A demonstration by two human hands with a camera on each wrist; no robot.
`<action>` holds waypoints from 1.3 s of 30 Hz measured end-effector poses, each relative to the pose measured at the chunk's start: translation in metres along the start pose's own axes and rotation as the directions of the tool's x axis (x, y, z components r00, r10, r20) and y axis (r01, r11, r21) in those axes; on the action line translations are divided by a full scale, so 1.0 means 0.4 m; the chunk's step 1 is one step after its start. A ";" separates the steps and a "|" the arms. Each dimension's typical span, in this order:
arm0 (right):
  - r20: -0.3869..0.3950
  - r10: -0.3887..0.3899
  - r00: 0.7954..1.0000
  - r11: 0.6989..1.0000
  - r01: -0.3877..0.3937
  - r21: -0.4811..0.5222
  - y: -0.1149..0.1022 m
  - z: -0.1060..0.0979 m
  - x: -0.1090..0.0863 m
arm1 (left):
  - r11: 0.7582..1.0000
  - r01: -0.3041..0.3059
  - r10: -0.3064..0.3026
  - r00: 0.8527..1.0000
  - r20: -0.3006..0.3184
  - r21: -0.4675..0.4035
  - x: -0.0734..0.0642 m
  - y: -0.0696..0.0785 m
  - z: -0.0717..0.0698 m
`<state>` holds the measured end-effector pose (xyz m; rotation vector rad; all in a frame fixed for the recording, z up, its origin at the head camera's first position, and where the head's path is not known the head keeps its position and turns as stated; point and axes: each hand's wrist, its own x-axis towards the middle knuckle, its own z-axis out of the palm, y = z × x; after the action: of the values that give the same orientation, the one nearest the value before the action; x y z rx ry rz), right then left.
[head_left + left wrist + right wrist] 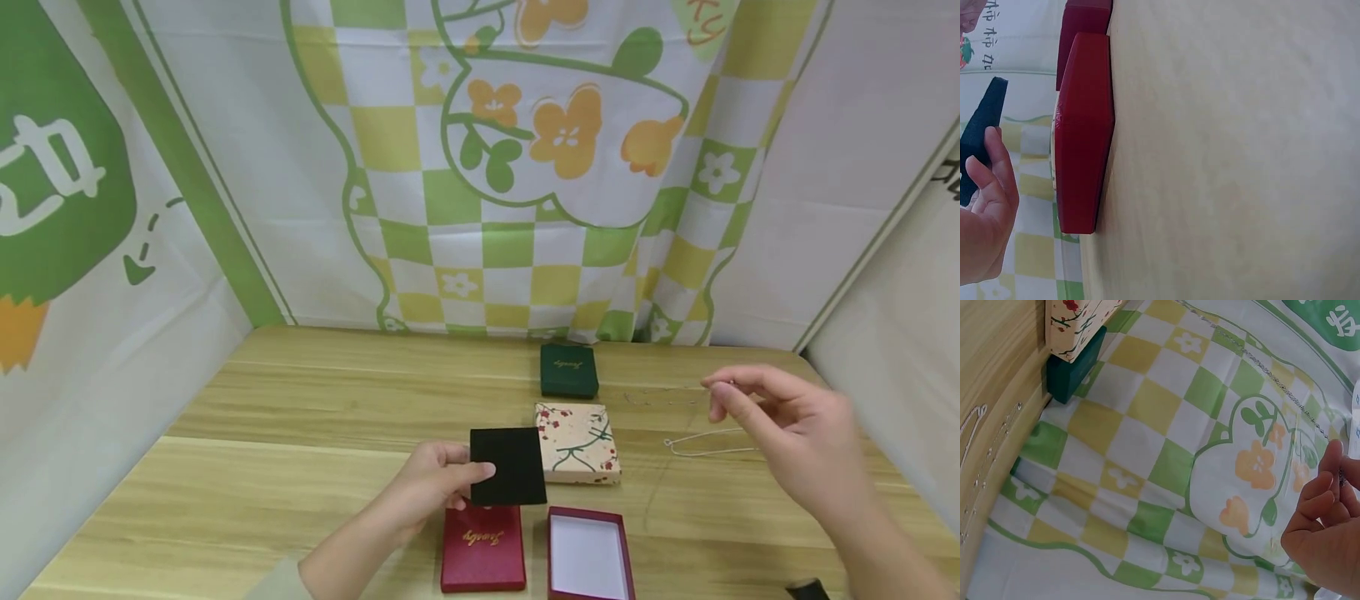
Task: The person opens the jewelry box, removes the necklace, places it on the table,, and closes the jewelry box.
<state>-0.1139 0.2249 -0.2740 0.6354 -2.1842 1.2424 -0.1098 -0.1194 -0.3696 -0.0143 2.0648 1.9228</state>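
My left hand (427, 487) pinches a thin black square pad (517, 467) between thumb and fingers. The pad is held above a red jewelry box lid (483, 562) with gold lettering. Beside the lid lies an open red box base (553, 554) with a white inside. At the right, my right hand (806, 442) is raised over the table, pinching a thin silver chain necklace (1266, 370) between thumb and fingertips. The chain hangs from the fingers, faint in the head view and clearer in the right wrist view. Its lower end is hard to make out.
A cream box with a floral pattern (573, 454) sits behind the red ones, and a dark green box (569, 372) farther back. Two silver chains lie on the table at right, one with a looped end (667, 444). A dark object (807, 589) shows at the lower right edge.
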 end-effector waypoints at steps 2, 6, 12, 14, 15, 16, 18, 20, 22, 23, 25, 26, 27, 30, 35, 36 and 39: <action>0.017 -0.057 0.998 0.998 0.058 -0.035 0.001 -0.007 -0.007 | 1.000 -0.003 0.003 1.000 0.024 -0.004 -0.001 0.002 0.000; 0.028 -0.093 0.995 0.991 0.095 -0.092 0.000 -0.030 -0.031 | 1.000 -0.005 0.005 0.998 0.069 -0.001 -0.003 0.010 0.002; 0.025 -0.024 0.999 0.980 0.028 -0.199 -0.009 -0.071 -0.069 | 1.000 -0.003 0.002 0.996 0.085 0.015 -0.006 0.020 0.003; 0.022 -0.011 1.000 0.974 0.015 -0.226 -0.008 -0.079 -0.076 | 1.000 -0.008 0.007 0.996 0.091 0.018 -0.007 0.020 0.003; 0.023 0.000 1.000 0.974 0.005 -0.226 -0.006 -0.083 -0.079 | 1.000 -0.014 0.012 0.995 0.096 0.019 -0.007 0.019 0.003; 0.022 0.013 1.000 0.973 -0.008 -0.231 -0.003 -0.086 -0.083 | 1.000 -0.021 0.019 0.995 0.102 0.019 -0.006 0.018 0.004; 0.024 0.013 1.000 0.973 -0.007 -0.232 0.007 -0.090 -0.088 | 0.999 -0.032 0.030 0.993 0.110 0.017 -0.005 0.017 0.005; 0.028 0.019 0.999 0.973 -0.012 -0.229 0.020 -0.095 -0.094 | 0.999 -0.037 0.035 0.992 0.118 0.012 -0.004 0.016 0.004; 0.027 0.014 1.000 0.975 -0.007 -0.223 0.038 -0.103 -0.097 | 0.999 -0.035 0.035 0.992 0.125 0.004 -0.004 0.017 0.003; 0.028 0.015 0.999 0.975 -0.009 -0.222 0.048 -0.109 -0.099 | 0.999 -0.033 0.033 0.991 0.129 0.000 -0.005 0.017 0.002; 0.024 0.041 0.999 0.972 -0.035 -0.232 0.069 -0.122 -0.099 | 1.000 -0.030 0.030 0.990 0.136 -0.004 -0.006 0.016 -0.001; 0.022 0.053 0.998 0.970 -0.047 -0.240 0.079 -0.129 -0.099 | 1.000 -0.029 0.029 0.990 0.138 -0.006 -0.007 0.016 -0.002; 0.021 0.066 0.998 0.969 -0.059 -0.238 0.089 -0.137 -0.098 | 1.000 -0.029 0.029 0.990 0.140 -0.004 -0.007 0.016 -0.004; 0.019 0.111 0.994 0.960 -0.103 -0.260 0.116 -0.158 -0.097 | 1.000 -0.028 0.028 0.990 0.142 0.001 -0.009 0.015 -0.005; 0.028 0.088 0.996 0.973 -0.080 -0.217 0.165 -0.187 -0.104 | 1.000 -0.024 0.022 0.989 0.147 0.012 -0.012 0.016 -0.003; 0.034 0.085 0.996 0.975 -0.076 -0.210 0.175 -0.192 -0.107 | 1.000 -0.025 0.022 0.988 0.150 0.014 -0.013 0.016 -0.003; 0.068 0.082 0.994 0.970 -0.064 -0.234 0.204 -0.207 -0.120 | 1.000 -0.026 0.023 0.987 0.158 0.017 -0.014 0.019 -0.001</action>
<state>-0.1114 0.3416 -0.3207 0.5191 -2.3906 0.9918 -0.1064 -0.1201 -0.3609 0.1629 1.9871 1.8547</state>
